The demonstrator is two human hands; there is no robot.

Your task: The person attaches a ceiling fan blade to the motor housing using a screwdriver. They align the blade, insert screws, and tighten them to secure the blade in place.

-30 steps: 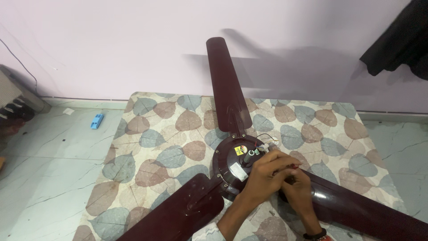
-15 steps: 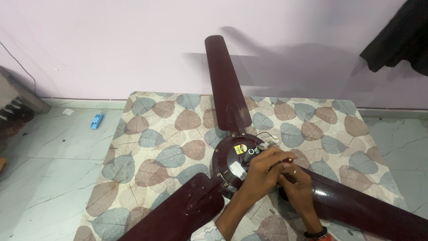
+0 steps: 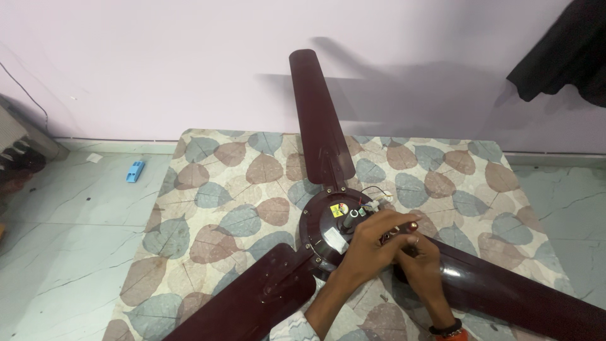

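Note:
A dark maroon ceiling fan (image 3: 319, 136) with three blades lies flat on a leaf-patterned mat (image 3: 233, 189). Its round motor hub (image 3: 325, 221) shows a short shaft, a yellow sticker and loose wires. My left hand (image 3: 372, 243) reaches over the right side of the hub, fingers curled around a small dark part with wires. My right hand (image 3: 420, 259) presses against it from the right, fingers closed on the same small part. The part itself is mostly hidden by my fingers.
The mat lies on a pale marble floor (image 3: 69, 240) against a pink wall. A small blue object (image 3: 135, 171) rests on the floor at left. Dark cloth (image 3: 562, 53) hangs at top right. Some grey items (image 3: 19, 148) sit at the left edge.
My hands stay together at the hub's right side with only slight finger shifts. The view has drifted a little; the fan has not moved.

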